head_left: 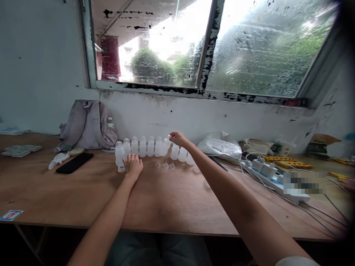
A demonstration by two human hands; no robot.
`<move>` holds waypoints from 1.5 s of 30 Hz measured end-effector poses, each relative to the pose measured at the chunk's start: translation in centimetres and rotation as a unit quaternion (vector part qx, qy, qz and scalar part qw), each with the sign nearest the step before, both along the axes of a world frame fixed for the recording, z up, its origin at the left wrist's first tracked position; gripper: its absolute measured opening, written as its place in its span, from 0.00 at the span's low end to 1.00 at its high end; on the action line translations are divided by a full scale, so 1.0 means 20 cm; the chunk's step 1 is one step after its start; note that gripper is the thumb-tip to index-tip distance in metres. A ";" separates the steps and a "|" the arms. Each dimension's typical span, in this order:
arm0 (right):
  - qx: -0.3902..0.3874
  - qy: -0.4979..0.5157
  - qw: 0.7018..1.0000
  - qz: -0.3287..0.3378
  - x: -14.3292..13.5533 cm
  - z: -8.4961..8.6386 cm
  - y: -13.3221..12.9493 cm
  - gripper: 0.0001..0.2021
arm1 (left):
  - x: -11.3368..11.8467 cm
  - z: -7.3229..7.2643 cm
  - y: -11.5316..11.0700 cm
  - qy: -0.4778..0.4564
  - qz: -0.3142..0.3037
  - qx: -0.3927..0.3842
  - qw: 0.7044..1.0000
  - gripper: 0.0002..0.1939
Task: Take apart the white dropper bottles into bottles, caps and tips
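Observation:
A row of several frosted white bottles (pixel 142 147) stands along the back of the wooden table. My right hand (pixel 177 138) is at the top of a bottle (pixel 165 148) right of the row's middle, its fingers pinched on something small and clear. My left hand (pixel 133 164) rests low in front of the left bottles, fingers bent beside the leftmost bottle (pixel 119 153); whether it holds anything is hidden. Small clear rings (pixel 165 165) lie on the table between my hands. More bottles (pixel 182 154) continue to the right, partly behind my right forearm.
A grey backpack (pixel 85 125), a black phone (pixel 74 163) and a white crumpled item (pixel 58 160) are at the left. At the right are a silvery bag (pixel 220 146) and a power strip (pixel 288 190) with cables. Part of another person's hand (pixel 348 184) shows at the right edge.

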State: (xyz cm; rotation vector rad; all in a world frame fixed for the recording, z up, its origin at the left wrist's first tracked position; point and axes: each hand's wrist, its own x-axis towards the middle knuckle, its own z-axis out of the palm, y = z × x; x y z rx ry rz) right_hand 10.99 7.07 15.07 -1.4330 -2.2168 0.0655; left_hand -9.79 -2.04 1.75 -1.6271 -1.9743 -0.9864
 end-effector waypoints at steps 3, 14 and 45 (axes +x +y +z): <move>0.007 -0.020 0.999 -0.037 -0.05 -0.04 0.08 0.16 | -0.01 -0.01 -0.01 0.013 0.050 -0.042 0.998 0.12; 0.052 -0.050 0.993 -0.091 -0.05 -0.28 0.16 0.19 | 0.00 -0.01 0.00 0.001 0.065 -0.095 0.993 0.12; 0.084 -0.047 0.994 -0.061 0.09 -0.69 -0.18 0.14 | 0.15 -0.01 -0.05 0.003 -0.296 -0.076 0.952 0.11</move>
